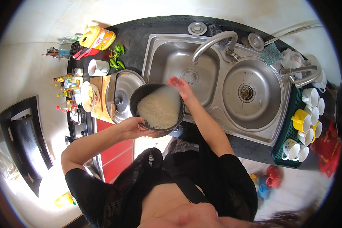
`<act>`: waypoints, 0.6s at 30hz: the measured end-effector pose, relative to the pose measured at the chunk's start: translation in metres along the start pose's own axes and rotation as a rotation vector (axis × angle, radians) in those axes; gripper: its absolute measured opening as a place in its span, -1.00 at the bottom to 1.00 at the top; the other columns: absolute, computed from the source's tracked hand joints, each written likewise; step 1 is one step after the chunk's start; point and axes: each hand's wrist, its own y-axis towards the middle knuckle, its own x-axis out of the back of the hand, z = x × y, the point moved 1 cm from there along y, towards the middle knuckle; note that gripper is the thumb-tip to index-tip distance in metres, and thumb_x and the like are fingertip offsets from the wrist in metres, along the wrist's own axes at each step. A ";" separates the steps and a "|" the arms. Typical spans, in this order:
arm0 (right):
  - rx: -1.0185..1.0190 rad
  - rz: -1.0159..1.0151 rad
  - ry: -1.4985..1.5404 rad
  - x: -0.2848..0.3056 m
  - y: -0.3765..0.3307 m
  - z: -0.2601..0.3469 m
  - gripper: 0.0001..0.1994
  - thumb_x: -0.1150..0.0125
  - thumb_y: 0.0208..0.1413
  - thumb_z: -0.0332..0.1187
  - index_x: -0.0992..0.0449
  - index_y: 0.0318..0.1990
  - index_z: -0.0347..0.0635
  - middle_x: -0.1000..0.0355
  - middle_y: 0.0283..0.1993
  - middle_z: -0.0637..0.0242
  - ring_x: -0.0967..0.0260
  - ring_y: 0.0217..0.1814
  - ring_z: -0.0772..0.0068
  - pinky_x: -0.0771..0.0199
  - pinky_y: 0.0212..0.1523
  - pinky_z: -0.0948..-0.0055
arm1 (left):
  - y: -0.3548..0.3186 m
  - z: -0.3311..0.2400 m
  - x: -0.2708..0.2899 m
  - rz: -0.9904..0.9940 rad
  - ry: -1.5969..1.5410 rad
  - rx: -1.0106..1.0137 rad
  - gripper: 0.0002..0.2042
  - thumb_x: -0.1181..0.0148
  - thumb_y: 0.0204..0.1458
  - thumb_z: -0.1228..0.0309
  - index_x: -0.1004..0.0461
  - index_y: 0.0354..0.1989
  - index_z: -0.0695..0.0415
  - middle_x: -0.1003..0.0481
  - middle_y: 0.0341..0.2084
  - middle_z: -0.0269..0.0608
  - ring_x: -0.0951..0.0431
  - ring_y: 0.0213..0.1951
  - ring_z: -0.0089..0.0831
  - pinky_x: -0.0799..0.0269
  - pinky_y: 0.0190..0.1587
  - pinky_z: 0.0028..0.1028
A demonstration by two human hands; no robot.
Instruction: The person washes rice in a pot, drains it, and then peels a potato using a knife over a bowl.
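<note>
Clamping left fingers [144, 132], partly hidden, on pot [140, 94] of rice [157, 111]; holding right fingers [174, 81] outstretched by far-right rim, can't confirm touch.

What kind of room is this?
It looks like a kitchen, probably in a home. There's a steel double-bowl sink, mugs in a green rack, and a dark pot of rice in the person's left hand.

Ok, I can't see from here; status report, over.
Left hand grips dark round pot; right hand open at its opposite rim. White rice, cloudy water inside. Curved silver faucet overhangs left steel basin.
</note>
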 end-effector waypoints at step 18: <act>-0.038 -0.040 0.093 0.001 0.000 0.004 -0.77 0.14 0.07 -0.38 -0.30 -0.22 -0.39 -0.31 -0.15 0.02 -0.26 -0.04 0.04 -0.28 0.04 0.18 | 0.005 -0.007 -0.006 0.010 0.043 0.019 -0.64 0.33 0.06 0.55 0.06 0.03 0.46 -0.13 -0.05 0.30 -0.31 -0.05 0.09 -0.44 -0.07 -0.33</act>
